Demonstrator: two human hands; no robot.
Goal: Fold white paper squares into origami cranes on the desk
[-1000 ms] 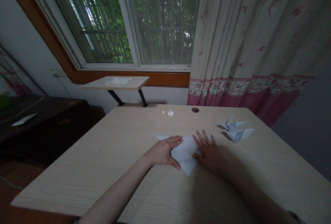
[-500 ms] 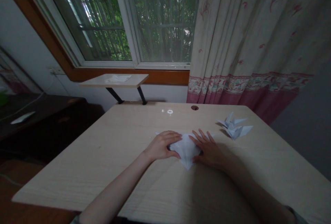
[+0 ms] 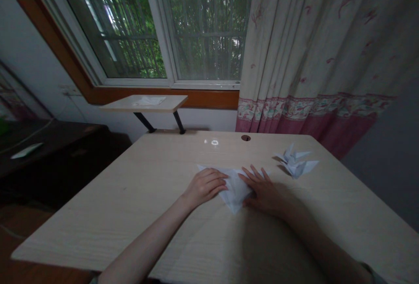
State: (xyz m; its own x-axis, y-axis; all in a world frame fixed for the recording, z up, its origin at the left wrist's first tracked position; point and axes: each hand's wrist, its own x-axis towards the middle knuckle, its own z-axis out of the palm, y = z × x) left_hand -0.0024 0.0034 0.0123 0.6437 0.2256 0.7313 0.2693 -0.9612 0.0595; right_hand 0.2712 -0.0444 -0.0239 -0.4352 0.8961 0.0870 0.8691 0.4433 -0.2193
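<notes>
A folded sheet of white paper (image 3: 235,192) lies on the table, its long edge away from me and one point towards me. My left hand (image 3: 205,185) rests on its left part, fingers stretched out over the paper and the thumb hidden from view. On the right part, my right hand (image 3: 262,190) presses down with its fingers spread. Both hands touch the paper without gripping it. Beyond my right hand stand folded paper cranes (image 3: 296,168), close together, with their wings out.
The pale wooden table (image 3: 131,214) has a round cable hole (image 3: 245,138) near its far edge. A small raised shelf (image 3: 124,105) at the back left carries white paper (image 3: 150,101). Behind are a window and a long curtain (image 3: 294,57); a dark desk (image 3: 65,144) stands left.
My left thumb, earlier spread towards the paper's near point, is now out of sight, and the left fingers lie flatter. The near part of the paper lies flatter. My right hand has barely moved.
</notes>
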